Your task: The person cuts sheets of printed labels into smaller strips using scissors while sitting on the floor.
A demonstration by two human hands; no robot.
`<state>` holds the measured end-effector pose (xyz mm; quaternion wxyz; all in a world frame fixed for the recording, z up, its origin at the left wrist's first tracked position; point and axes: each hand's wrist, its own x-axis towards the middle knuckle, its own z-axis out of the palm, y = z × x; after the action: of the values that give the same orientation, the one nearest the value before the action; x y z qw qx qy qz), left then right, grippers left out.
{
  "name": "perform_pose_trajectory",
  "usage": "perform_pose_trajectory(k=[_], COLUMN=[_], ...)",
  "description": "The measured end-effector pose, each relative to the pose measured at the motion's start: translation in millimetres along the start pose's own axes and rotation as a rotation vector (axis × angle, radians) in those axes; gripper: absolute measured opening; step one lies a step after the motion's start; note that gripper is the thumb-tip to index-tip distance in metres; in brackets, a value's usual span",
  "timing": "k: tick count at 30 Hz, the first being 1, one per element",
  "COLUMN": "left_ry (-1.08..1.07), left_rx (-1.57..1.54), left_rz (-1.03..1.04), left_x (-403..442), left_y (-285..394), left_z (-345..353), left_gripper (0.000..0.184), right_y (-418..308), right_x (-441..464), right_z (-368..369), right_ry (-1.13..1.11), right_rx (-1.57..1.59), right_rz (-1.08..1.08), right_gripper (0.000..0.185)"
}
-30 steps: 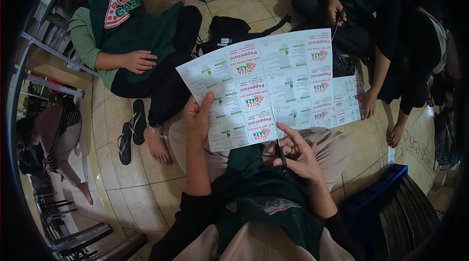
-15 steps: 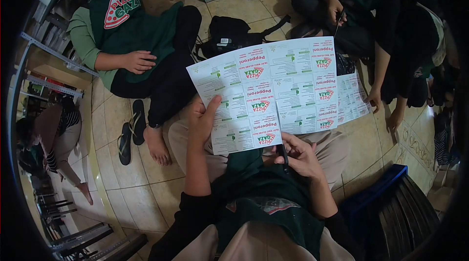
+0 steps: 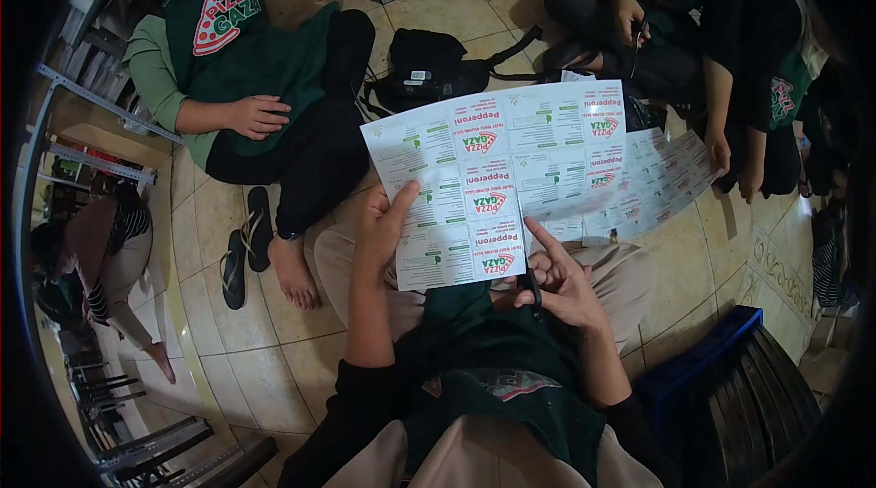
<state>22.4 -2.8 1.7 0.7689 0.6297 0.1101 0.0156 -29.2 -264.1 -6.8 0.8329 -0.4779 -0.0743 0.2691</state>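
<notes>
Hiding left hand partly: printed sheet

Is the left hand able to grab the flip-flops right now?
Probably not: the left hand is holding the printed sheet, and someone's leg lies between that hand and the flip-flops.

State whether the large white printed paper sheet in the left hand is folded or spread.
Spread: the white printed paper sheet shows its rows of labels; only its right part curls.
</notes>
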Motion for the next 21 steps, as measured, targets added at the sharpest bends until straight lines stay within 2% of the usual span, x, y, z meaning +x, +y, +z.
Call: perform_pose_trajectory(k=[5, 7, 14, 21], left_ry=[-0.067, -0.123, -0.100, -0.107], left_rx=[0.019, 0.011, 0.079, 0.077], left_rz=[-0.101, -0.073, 0.030, 0.033], left_x=[-1, -2, -5, -4], left_y=[-9, -12, -8, -7], left_z=[1, 1, 7, 3], left_gripper=[0.023, 0.024, 0.024, 0.024], right_y=[6, 2, 2, 9], right_x=[-1, -2, -4, -3], right_z=[-17, -16, -19, -17], right_ry=[-0.021, -0.020, -0.018, 0.014], right_rx=[-0.030, -0.046, -0.142, -0.120], right_rz=[0.042, 0.060, 0.047, 0.018], right_gripper=[0.074, 0.071, 0.059, 0.059])
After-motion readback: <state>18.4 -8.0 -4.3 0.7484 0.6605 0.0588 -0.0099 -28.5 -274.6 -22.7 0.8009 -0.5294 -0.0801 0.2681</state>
